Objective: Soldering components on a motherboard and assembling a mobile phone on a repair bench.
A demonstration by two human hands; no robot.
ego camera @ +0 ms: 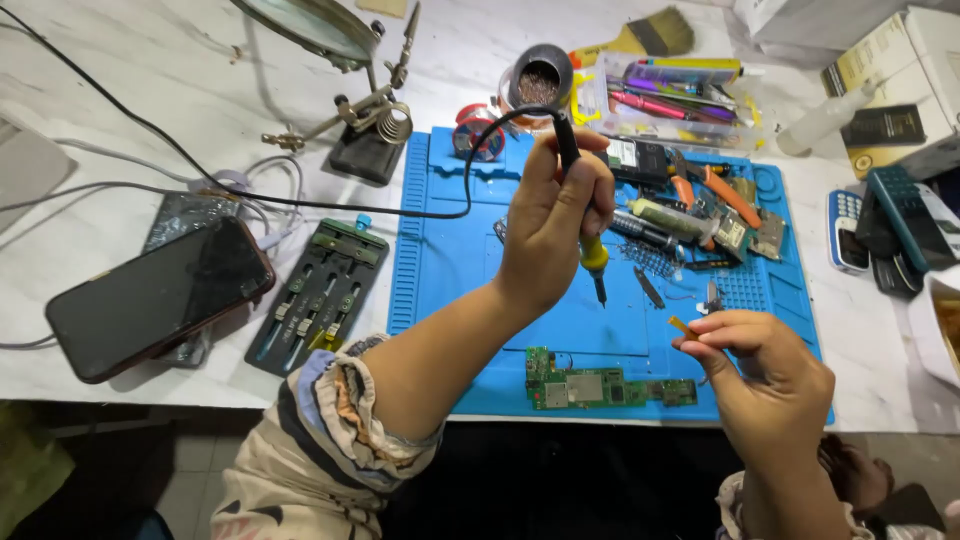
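My left hand (553,225) is raised over the blue work mat (450,270) and grips a soldering iron (592,255) with a yellow collar, tip pointing down. Its black cable (300,203) runs off to the left. My right hand (765,375) hovers at the mat's lower right and pinches a small orange strip (679,324) between thumb and fingertips, just right of and below the iron's tip. A green circuit board (600,387) lies flat on the mat's near edge, below both hands.
A dark phone (160,297) and a black board-holder jig (320,297) lie left of the mat. Behind stand a helping-hands stand with a magnifier (365,120), a tin of tip-cleaning wool (540,80), a solder reel (478,132) and a brush (655,32). Tools, tubes and parts crowd the mat's far right; keypad phones (880,225) and boxes sit at the right.
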